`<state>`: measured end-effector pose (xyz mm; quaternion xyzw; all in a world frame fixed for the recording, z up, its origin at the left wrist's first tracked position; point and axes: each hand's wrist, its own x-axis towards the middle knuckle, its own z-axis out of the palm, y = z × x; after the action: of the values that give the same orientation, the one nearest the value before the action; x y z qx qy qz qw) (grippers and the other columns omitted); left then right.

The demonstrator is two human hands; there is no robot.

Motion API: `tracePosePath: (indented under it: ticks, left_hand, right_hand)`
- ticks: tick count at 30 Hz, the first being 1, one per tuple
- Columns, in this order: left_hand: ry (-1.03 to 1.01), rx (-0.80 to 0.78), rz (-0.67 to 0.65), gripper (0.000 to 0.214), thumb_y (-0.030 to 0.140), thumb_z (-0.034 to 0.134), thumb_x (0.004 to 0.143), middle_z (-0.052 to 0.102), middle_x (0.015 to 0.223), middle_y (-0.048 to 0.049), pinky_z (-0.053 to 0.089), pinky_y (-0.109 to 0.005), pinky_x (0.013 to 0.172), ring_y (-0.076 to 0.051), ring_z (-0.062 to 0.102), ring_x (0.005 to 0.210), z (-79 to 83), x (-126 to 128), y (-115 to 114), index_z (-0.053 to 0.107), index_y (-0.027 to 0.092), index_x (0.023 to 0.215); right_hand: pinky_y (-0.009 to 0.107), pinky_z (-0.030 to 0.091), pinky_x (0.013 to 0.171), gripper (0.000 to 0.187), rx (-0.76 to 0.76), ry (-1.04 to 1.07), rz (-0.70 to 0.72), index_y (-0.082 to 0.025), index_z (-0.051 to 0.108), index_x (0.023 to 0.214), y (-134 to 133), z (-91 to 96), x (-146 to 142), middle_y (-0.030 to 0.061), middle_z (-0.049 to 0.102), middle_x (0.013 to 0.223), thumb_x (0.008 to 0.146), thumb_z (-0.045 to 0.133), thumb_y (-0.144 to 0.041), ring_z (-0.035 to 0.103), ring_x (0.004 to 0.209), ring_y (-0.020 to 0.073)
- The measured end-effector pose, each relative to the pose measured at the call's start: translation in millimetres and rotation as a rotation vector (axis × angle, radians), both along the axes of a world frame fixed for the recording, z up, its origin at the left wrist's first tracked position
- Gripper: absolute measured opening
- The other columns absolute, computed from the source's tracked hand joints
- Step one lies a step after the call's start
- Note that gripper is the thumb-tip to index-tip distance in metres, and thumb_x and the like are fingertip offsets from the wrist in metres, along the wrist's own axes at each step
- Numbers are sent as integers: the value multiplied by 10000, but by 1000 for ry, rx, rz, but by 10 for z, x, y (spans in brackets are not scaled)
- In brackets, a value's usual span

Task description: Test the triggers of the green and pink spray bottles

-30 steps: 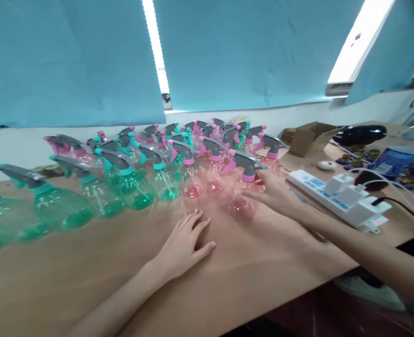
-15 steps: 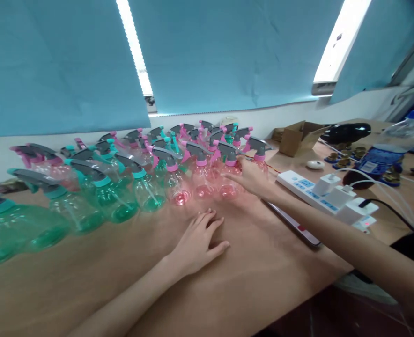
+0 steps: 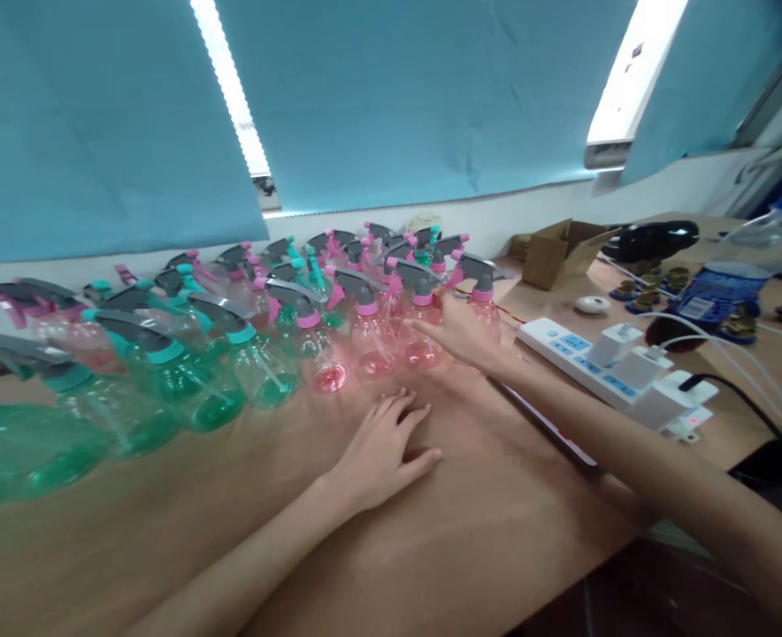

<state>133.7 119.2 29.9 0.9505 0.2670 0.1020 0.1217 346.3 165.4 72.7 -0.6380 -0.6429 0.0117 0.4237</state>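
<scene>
My left hand [image 3: 384,456] lies flat on the brown table [image 3: 471,522], fingers spread and holding nothing. My right hand [image 3: 461,332] is among the front spray bottles at the right end of the row. Its thumb lies across the front of a clear pink spray bottle [image 3: 421,352] with a grey and pink trigger head; the other fingers go round its right side, partly hidden. This bottle stands upright on the table. Another pink spray bottle [image 3: 487,310] is just right of that hand. Left along the front row are more pink bottles, then green spray bottles [image 3: 215,398] with turquoise collars.
More spray bottles stand behind, against the wall. Right of my right arm are a phone [image 3: 543,425], a white power strip [image 3: 577,358] with chargers and cables, a white mouse [image 3: 592,305], an open cardboard box [image 3: 554,257] and a large blue-labelled bottle [image 3: 716,287].
The view has shifted slightly, so the bottles appear further left. Both hands keep nearly the same pose; my right hand stays at the same pink spray bottle.
</scene>
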Motion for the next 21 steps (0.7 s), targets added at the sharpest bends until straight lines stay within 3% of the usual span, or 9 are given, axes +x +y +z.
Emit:
tracePosePath:
  ticks: [4, 8, 12, 16, 19, 21]
  left_hand:
    - [11, 0, 0, 590, 506, 535, 913, 405, 1465, -178, 276, -513, 1106, -331, 336, 1366, 0, 39, 22, 480, 132, 1366]
    - [-24, 1, -17, 566, 510, 531, 915, 428, 1452, -158, 290, -511, 1099, -320, 357, 1355, -19, 106, 69, 481, 162, 1359]
    - [-34, -13, -31, 561, 504, 532, 918, 433, 1447, -157, 288, -490, 1103, -314, 361, 1354, -31, 215, 119, 481, 155, 1355]
    - [-45, -20, -44, 537, 490, 522, 927, 425, 1454, -145, 287, -485, 1106, -300, 345, 1368, -57, 320, 151, 470, 174, 1358]
    - [-54, -24, -46, 518, 486, 518, 930, 433, 1452, -134, 275, -496, 1110, -298, 345, 1370, -78, 366, 164, 469, 190, 1352]
    - [-58, -29, -39, 518, 479, 526, 927, 433, 1451, -137, 270, -499, 1112, -302, 344, 1370, -83, 381, 167, 472, 182, 1347]
  right_hand:
    - [477, 467, 913, 555, 8, 9, 15, -93, 522, 1231, -203, -4, 32, 210, 627, 1220, 789, 652, -402, 591, 1136, 342]
    - [380, 547, 757, 287, -3, 102, 110, -179, 636, 1052, -577, 56, 145, 97, 717, 1018, 839, 601, -368, 687, 906, 241]
    - [360, 520, 665, 216, 20, 35, -104, -201, 670, 915, -789, 111, 394, 59, 730, 895, 846, 590, -389, 682, 744, 219]
    - [437, 495, 755, 457, 5, 25, -298, -165, 651, 1029, -677, 74, 662, 140, 706, 1028, 773, 634, -543, 660, 914, 315]
    - [458, 477, 848, 672, -13, 181, -265, -109, 600, 1173, -477, 30, 739, 206, 646, 1191, 725, 653, -607, 613, 1068, 352]
    - [429, 478, 864, 585, -16, 210, -216, -137, 635, 1130, -348, 16, 730, 170, 674, 1161, 741, 655, -572, 631, 1053, 325]
